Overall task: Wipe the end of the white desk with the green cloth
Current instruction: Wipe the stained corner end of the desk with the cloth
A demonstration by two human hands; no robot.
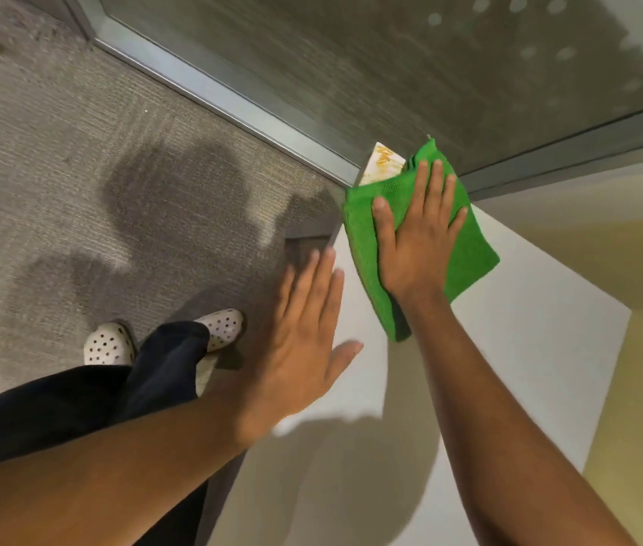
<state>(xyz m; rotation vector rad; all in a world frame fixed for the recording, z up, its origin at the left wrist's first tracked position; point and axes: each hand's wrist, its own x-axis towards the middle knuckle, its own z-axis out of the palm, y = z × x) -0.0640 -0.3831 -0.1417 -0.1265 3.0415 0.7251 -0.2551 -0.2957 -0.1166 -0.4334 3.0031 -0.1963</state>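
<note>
The white desk [528,329] runs from the lower middle up to a far corner near a glass wall. A folded green cloth [473,254] lies on the desk's far end, part of it hanging past the left edge. My right hand [418,238] presses flat on the cloth with fingers spread. Beyond the cloth, the desk's far corner [384,163] shows orange-yellow smears. My left hand [304,344] is flat and open at the desk's left edge, holding nothing, slightly blurred.
Grey carpet [95,171] lies to the left, with my legs in dark trousers and white perforated shoes [109,344]. A metal-framed glass partition [233,96] runs along the far side. A yellowish wall [634,269] stands to the right of the desk.
</note>
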